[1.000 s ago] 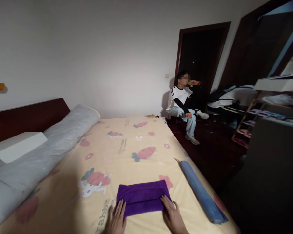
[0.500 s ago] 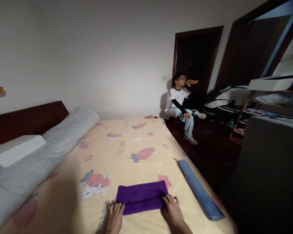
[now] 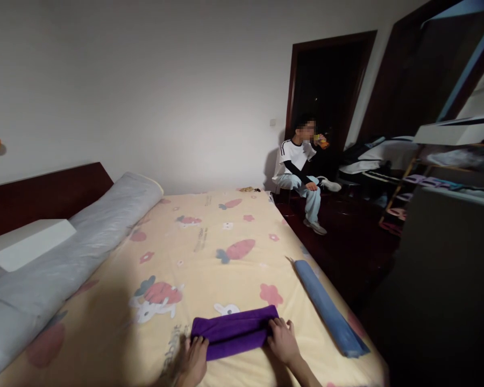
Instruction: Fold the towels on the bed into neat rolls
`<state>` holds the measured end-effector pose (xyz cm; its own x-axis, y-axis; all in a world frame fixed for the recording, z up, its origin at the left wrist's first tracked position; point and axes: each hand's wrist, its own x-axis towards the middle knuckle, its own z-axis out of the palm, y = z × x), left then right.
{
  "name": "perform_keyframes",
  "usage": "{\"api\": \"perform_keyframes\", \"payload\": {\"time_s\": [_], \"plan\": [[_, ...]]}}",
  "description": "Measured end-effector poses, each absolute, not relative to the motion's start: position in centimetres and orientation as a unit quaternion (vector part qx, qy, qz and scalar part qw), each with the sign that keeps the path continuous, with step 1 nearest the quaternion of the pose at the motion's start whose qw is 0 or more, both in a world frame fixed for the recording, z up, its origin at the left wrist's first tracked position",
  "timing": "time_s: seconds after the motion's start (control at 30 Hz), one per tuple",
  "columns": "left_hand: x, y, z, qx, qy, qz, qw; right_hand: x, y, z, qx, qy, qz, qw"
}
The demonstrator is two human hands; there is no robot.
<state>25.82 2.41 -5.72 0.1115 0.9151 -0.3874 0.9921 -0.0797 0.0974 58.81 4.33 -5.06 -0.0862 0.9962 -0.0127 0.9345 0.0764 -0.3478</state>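
1. Two bare hands reach in from the near side of the bed (image 3: 193,263), one at each short end of a folded purple cloth (image 3: 236,329).
2. The cloth lies flat on the bed between the hands, longer across than deep, with a dark crease running along its length.
3. At its left end, the left hand (image 3: 195,361) has its fingers (image 3: 200,344) close together, tips on the purple fabric; from where I stand I can't tell whether the thumb pinches it from beneath.
4. At the other end, the right hand (image 3: 284,342) bends its fingers (image 3: 276,324) over the edge, tips touching the fabric; whether they clamp it, I can't tell either.
5. Off to the right of the right hand, well apart from it, a rolled blue bundle (image 3: 325,306) lies slantwise near the bed's edge.
6. Over on the left, a long grey roll (image 3: 84,242) stretches beside the dark headboard (image 3: 48,193), a white box (image 3: 32,243) next to it.
7. Just beyond the cloth, a printed white rabbit face shows on the yellow sheet.
8. Across the room a seated person (image 3: 298,161) in a white top holds a bottle (image 3: 321,141) up near the mouth, in front of a dark doorway (image 3: 331,80).
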Motion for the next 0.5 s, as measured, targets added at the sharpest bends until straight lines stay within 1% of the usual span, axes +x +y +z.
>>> {"api": "perform_keyframes", "payload": {"time_s": [0.07,0.13,0.2,0.27,0.37,0.5], "plan": [[27.1,2.5,-6.1,0.732,0.656,-0.089,0.16,57.6,4.0,-5.1,-0.661,-0.729,0.115,0.136],[29.0,2.7,-6.7,0.744,0.65,-0.045,0.151,55.6,3.4,-5.4,-0.639,-0.742,0.101,0.178],[31.2,3.0,-7.7,0.754,0.642,-0.002,0.135,53.4,2.7,-5.9,-0.606,-0.759,0.107,0.21],[33.3,3.3,-8.9,0.76,0.639,0.025,0.119,51.3,2.2,-6.8,-0.572,-0.781,0.136,0.211],[34.7,3.7,-10.6,0.764,0.636,0.046,0.093,49.8,2.2,-8.4,-0.535,-0.803,0.178,0.191],[31.4,3.7,-12.0,0.805,0.586,0.092,0.02,52.4,3.2,-9.4,-0.526,-0.812,0.174,0.185]]}}
